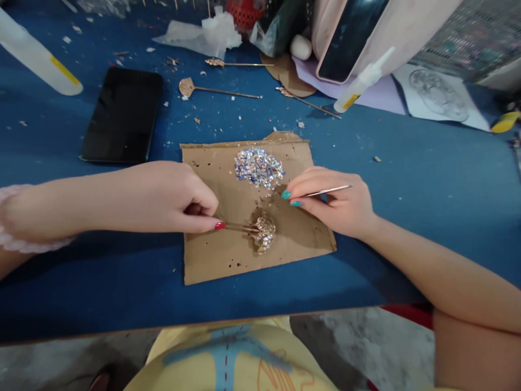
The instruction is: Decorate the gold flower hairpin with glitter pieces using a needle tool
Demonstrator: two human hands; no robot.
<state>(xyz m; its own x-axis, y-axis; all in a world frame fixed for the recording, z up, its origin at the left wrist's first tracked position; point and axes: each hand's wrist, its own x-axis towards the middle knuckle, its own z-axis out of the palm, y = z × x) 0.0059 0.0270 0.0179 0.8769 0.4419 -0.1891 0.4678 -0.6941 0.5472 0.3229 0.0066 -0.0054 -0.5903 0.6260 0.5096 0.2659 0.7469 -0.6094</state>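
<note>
My left hand (179,201) is closed on the stem of a gold hairpin-like ornament (265,232), whose glittery fan-shaped head lies over the lower middle of a cardboard sheet (211,260). My right hand (337,201) pinches a thin metal tool (329,190) above the sheet's right side; its teal-nailed fingertips are close to a pile of shiny blue, silver and pink chips (259,166). A few loose chips are scattered between the pile and the ornament. What the tool's tip touches is hidden by the fingers.
A black phone-like slab (124,117) lies behind my left forearm. Beyond the cardboard are several gold sticks (228,92), a small glue bottle (362,84), a larger white bottle (38,57), crumpled plastic (203,35) and a printed sheet (443,95).
</note>
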